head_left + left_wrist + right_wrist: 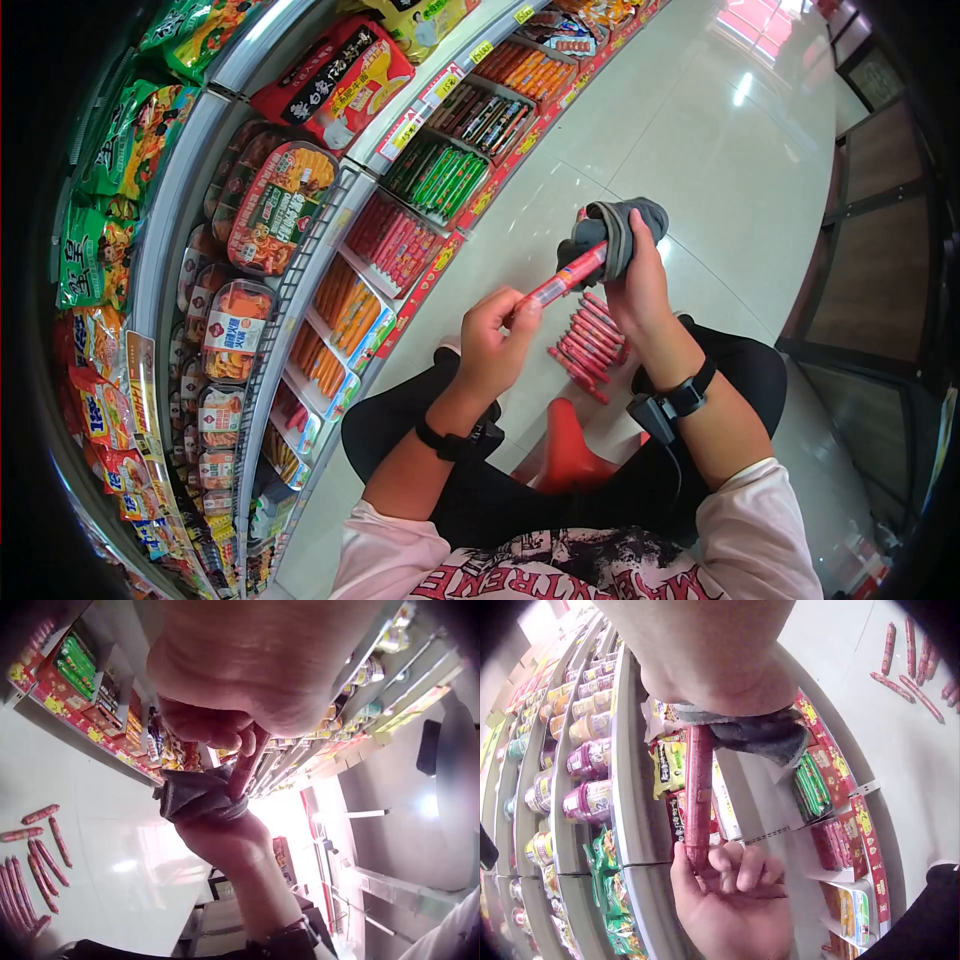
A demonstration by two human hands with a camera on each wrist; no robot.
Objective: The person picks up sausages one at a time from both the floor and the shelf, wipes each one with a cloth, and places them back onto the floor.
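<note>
A sausage in a red printed wrapper [570, 276] spans the gap between the two hands. Its near end is pinched between the thumb and fingers of my left hand [497, 335]; the right wrist view shows those fingers [751, 868] curled at the sausage's lower end. My right hand [640, 275] grips a dark grey cloth [648, 222], which lies against the sausage's other end and hides it. In the left wrist view the bunched cloth [199, 796] sits in the right hand's grasp. Several similar red sausages [590, 340] lie in a loose group on the floor below the hands.
On the left runs a store shelf with packaged noodles [235, 330] and boxed meals. Its lowest tier has bins of sausages, among them red ones [395, 240] and green ones [440, 180]. A red plastic stool [565, 450] shows between the person's legs. Dark cabinets [870, 250] stand at the right.
</note>
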